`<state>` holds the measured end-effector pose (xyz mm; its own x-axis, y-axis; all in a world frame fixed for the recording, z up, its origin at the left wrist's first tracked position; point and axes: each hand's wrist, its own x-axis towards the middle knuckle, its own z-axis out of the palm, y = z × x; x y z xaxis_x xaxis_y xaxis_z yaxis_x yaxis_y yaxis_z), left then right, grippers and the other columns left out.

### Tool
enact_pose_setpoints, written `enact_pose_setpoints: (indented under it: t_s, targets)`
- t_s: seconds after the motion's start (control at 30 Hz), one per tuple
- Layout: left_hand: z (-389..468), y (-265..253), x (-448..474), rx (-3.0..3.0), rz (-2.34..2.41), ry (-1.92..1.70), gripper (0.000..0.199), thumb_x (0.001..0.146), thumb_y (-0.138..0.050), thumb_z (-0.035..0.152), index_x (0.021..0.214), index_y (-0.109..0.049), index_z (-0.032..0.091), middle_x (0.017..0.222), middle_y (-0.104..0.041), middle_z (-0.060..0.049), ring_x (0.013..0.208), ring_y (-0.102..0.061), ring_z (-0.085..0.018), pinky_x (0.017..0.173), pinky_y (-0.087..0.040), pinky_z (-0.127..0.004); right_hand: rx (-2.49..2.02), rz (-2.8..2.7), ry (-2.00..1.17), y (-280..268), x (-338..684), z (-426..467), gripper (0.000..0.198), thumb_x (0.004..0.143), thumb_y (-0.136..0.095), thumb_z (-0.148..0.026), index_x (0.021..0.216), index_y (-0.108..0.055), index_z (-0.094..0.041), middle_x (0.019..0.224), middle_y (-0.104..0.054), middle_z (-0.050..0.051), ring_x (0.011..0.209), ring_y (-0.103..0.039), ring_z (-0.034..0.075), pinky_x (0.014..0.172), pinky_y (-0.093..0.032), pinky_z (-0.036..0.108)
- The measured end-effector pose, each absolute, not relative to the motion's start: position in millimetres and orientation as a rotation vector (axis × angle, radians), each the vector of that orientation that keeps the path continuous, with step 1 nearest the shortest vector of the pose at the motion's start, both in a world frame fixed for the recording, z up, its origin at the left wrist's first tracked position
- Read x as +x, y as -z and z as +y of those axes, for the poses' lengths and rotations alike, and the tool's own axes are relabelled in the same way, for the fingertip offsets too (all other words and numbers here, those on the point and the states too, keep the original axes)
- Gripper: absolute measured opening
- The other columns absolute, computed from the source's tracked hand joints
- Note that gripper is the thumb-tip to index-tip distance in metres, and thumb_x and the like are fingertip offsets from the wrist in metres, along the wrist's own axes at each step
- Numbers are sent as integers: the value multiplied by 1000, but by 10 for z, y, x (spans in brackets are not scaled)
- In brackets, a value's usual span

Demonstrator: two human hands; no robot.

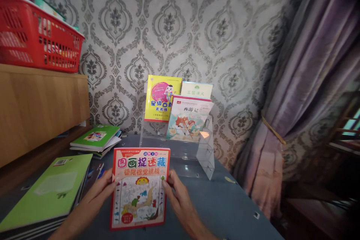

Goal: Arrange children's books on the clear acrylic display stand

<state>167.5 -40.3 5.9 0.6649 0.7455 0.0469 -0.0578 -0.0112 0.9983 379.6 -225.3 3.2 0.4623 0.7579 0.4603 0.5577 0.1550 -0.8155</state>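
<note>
A red-bordered picture book [140,195] with a sun and small animals on its cover faces me, tilted up near the table's front. My left hand [101,187] grips its left edge, and my right hand [177,193] grips the right one; the fingers behind the cover are hidden. Just beyond stands a clear tiered display stand [206,157]. It bears a yellow workbook [154,97] at the upper left, a pale book [197,89] at the upper right, and in front of that a white illustrated book [188,120], leaning slightly.
Green-covered books [50,187] lie stacked at the left, with another green book pile [97,137] behind. A red basket [59,41] sits on a wooden cabinet [42,108]. A tied purple curtain [292,93] hangs beside the blue-grey table [225,202]. Patterned wallpaper covers the wall behind.
</note>
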Motion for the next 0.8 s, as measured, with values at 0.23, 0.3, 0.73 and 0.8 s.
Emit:
enact_pose_setpoints:
  t_s: [0.23,0.3,0.73,0.8]
  targets:
    - [-130,-42,1553,2166,598,-617,54,89,-56,58,135,-65,31,125,-74,-7,115,-67,-34,94,-59,-43,-1484,-1331,-417,-203,3966,-2274,40,98,-50,-60,100,-62,-21,94,-71,8,79,-66,20,68,-55,31]
    - [-121,-146,1592,2230,576,-638,54,93,-48,59,137,-63,32,120,-75,-6,104,-70,-31,84,-62,-40,-1432,-1348,-493,-277,4010,-2240,40,98,-51,-59,103,-62,-20,95,-71,8,78,-66,20,64,-56,31]
    - [150,-2133,2095,2421,210,-794,45,82,-60,55,109,-70,21,110,-75,-10,94,-70,-29,73,-62,-39,-1352,-1561,-294,-1879,4466,-1848,31,91,-64,-35,118,-63,-21,106,-75,8,85,-71,21,73,-64,38]
    - [206,-2438,2204,2423,195,-859,45,79,-63,56,105,-68,19,106,-74,-10,95,-70,-31,74,-62,-42,-1363,-1559,-146,-2169,4540,-1783,30,91,-63,-28,120,-64,-20,106,-75,8,87,-71,21,76,-65,39]
